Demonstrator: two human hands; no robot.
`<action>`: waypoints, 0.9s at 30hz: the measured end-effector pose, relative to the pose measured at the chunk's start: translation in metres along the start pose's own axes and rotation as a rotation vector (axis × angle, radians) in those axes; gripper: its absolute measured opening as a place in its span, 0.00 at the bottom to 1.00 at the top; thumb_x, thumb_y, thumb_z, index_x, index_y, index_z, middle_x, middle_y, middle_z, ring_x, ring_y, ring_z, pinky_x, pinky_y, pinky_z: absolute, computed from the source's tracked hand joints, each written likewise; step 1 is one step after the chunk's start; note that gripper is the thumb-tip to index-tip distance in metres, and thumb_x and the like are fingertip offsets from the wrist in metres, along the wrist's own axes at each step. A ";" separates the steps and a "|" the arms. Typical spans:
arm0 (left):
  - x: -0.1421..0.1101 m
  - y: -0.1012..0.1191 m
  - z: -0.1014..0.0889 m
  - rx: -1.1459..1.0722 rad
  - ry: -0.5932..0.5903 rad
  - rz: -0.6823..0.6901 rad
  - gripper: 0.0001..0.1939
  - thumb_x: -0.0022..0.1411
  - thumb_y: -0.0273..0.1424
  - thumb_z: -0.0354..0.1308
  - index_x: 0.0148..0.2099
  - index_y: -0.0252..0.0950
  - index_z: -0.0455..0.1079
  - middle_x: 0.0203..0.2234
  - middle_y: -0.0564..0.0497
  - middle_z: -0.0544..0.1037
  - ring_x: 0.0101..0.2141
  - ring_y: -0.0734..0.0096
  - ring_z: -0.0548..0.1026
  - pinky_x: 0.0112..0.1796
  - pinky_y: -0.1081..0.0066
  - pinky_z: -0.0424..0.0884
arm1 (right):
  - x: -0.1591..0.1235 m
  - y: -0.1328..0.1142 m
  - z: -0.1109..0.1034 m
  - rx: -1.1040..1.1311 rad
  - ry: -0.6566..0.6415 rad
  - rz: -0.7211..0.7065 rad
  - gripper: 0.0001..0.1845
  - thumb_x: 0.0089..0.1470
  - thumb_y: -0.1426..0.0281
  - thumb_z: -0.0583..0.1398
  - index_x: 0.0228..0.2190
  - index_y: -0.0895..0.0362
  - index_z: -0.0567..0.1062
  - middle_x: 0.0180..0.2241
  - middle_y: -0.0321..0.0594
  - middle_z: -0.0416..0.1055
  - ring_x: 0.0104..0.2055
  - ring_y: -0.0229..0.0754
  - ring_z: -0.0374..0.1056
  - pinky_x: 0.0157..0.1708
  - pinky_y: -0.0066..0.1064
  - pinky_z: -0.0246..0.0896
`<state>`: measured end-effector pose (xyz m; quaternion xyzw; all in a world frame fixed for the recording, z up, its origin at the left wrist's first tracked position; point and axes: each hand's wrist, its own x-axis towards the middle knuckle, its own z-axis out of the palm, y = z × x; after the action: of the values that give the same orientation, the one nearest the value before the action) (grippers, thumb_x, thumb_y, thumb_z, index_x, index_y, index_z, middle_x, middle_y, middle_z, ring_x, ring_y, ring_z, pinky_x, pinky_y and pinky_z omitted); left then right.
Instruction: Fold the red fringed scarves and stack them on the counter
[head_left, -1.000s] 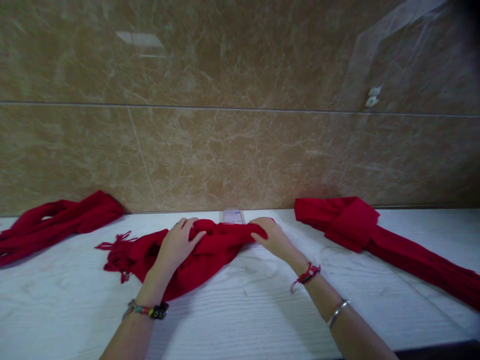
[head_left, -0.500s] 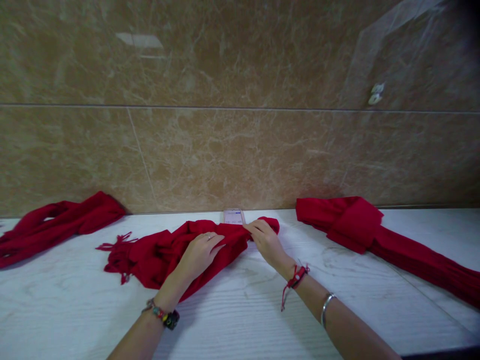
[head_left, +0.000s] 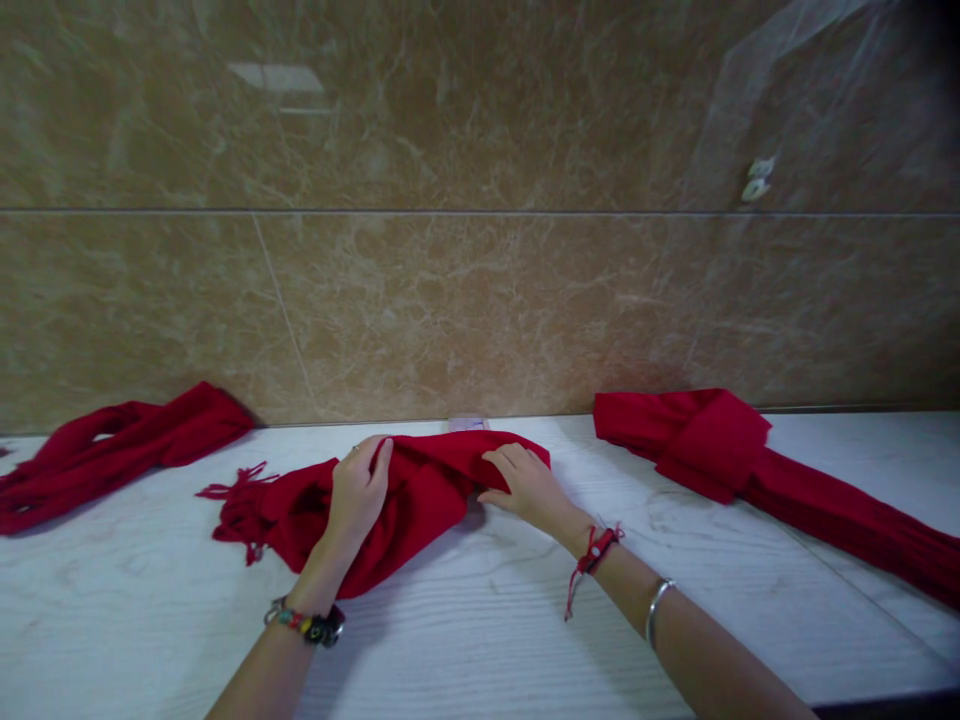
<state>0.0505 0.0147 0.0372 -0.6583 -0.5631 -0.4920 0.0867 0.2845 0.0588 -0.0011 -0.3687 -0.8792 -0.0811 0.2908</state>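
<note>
A crumpled red scarf (head_left: 431, 500) with a fringe at its left end lies in the middle of the white surface. My left hand (head_left: 356, 495) is closed on the upper edge of its cloth, thumb and fingers pinching a fold. At the scarf's right end, my right hand (head_left: 529, 487) rests with bent fingers on the cloth. Its thumb is apart from the fingers, near the lower edge. Some fingertips are hidden by the folds.
Another red scarf (head_left: 150, 437) lies looped at the left. A third, folded over itself, red scarf (head_left: 709, 440) stretches along the right. A phone (head_left: 467, 424), mostly covered, sits by the brown marble wall (head_left: 450, 300) behind the white table (head_left: 480, 620).
My left hand has moved left and lifted a fold of the scarf's upper edge. My right hand's thumb has come away from its fingers. The cloth now covers more of the phone.
</note>
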 end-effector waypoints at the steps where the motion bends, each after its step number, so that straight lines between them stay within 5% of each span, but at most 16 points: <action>1: 0.000 0.000 -0.001 0.006 -0.007 -0.005 0.13 0.61 0.35 0.43 0.32 0.34 0.66 0.26 0.50 0.74 0.28 0.70 0.71 0.33 0.74 0.65 | 0.001 0.001 0.000 -0.064 0.016 0.017 0.18 0.48 0.65 0.60 0.42 0.59 0.68 0.39 0.46 0.67 0.43 0.48 0.61 0.40 0.39 0.58; 4: 0.000 -0.002 -0.002 0.062 -0.022 0.007 0.13 0.61 0.34 0.43 0.31 0.35 0.66 0.23 0.51 0.73 0.26 0.71 0.70 0.31 0.74 0.64 | 0.003 0.014 -0.001 -0.186 0.112 0.097 0.10 0.48 0.76 0.55 0.35 0.59 0.71 0.35 0.46 0.69 0.40 0.47 0.62 0.39 0.38 0.57; 8: 0.001 -0.007 0.000 0.206 0.009 0.017 0.13 0.60 0.34 0.42 0.31 0.35 0.66 0.24 0.49 0.74 0.27 0.69 0.70 0.31 0.73 0.62 | -0.004 0.053 -0.015 -0.218 0.383 0.302 0.17 0.42 0.83 0.50 0.34 0.61 0.70 0.32 0.46 0.70 0.37 0.45 0.64 0.39 0.36 0.57; 12: 0.006 -0.012 -0.005 0.312 0.025 -0.036 0.14 0.61 0.34 0.41 0.33 0.36 0.67 0.26 0.48 0.74 0.29 0.67 0.70 0.31 0.72 0.61 | -0.016 0.089 -0.036 -0.217 0.578 0.437 0.20 0.38 0.82 0.49 0.35 0.60 0.70 0.33 0.46 0.71 0.36 0.46 0.64 0.38 0.36 0.58; 17: 0.016 -0.027 -0.032 0.493 0.106 -0.285 0.16 0.61 0.36 0.40 0.32 0.37 0.67 0.24 0.49 0.71 0.27 0.64 0.69 0.28 0.70 0.59 | -0.024 0.108 -0.058 -0.122 0.765 0.533 0.14 0.45 0.75 0.50 0.33 0.59 0.71 0.33 0.45 0.71 0.36 0.45 0.65 0.39 0.38 0.59; 22: 0.018 -0.049 -0.047 0.659 0.038 -0.435 0.17 0.61 0.33 0.39 0.40 0.34 0.68 0.29 0.41 0.72 0.31 0.56 0.70 0.28 0.64 0.62 | -0.024 0.108 -0.053 -0.011 0.698 0.513 0.11 0.50 0.70 0.50 0.29 0.59 0.72 0.30 0.45 0.71 0.33 0.44 0.66 0.36 0.36 0.61; 27: 0.011 -0.033 -0.026 0.627 0.117 -0.108 0.16 0.57 0.29 0.48 0.46 0.33 0.67 0.43 0.36 0.68 0.43 0.50 0.67 0.40 0.54 0.64 | -0.016 0.085 -0.027 0.197 0.269 0.260 0.09 0.51 0.70 0.54 0.33 0.59 0.72 0.33 0.44 0.71 0.36 0.42 0.67 0.38 0.36 0.62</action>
<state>0.0073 0.0165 0.0440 -0.5393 -0.7153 -0.3355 0.2915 0.3645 0.1007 0.0054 -0.4345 -0.7811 -0.0050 0.4484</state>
